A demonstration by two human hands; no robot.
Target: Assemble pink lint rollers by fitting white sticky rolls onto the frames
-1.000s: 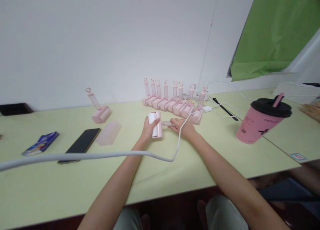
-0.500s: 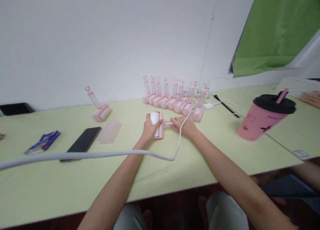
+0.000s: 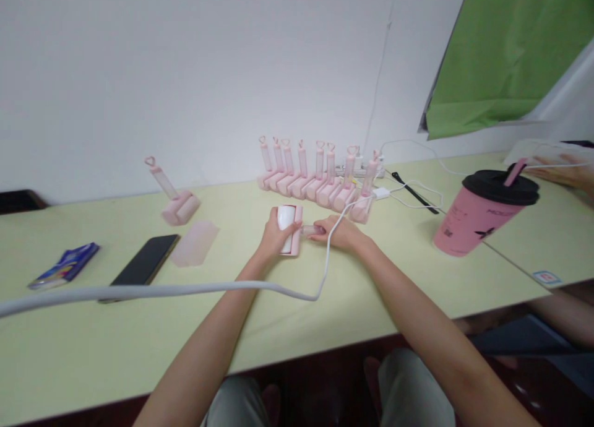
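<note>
My left hand (image 3: 271, 238) is closed around the white roll end of a pink lint roller (image 3: 289, 228) lying on the pale green table (image 3: 297, 303). My right hand (image 3: 341, 233) grips the roller's pink handle from the right. Just beyond both hands stands a row of several pink lint rollers (image 3: 315, 179) with heart-topped handles. A single pink lint roller (image 3: 174, 198) stands apart to the left, with a translucent pink cover (image 3: 195, 252) lying flat near it.
A white cable (image 3: 185, 289) crosses in front of my arms. A black phone (image 3: 139, 267) and a blue packet (image 3: 62, 272) lie at left. A pink cup with a black lid (image 3: 482, 213) stands at right. Another person's hand (image 3: 563, 170) rests at the far right.
The view has shifted slightly. My hands keep their hold on the lint roller and have barely moved. The other person's hand at the far right has reached further onto the table.
</note>
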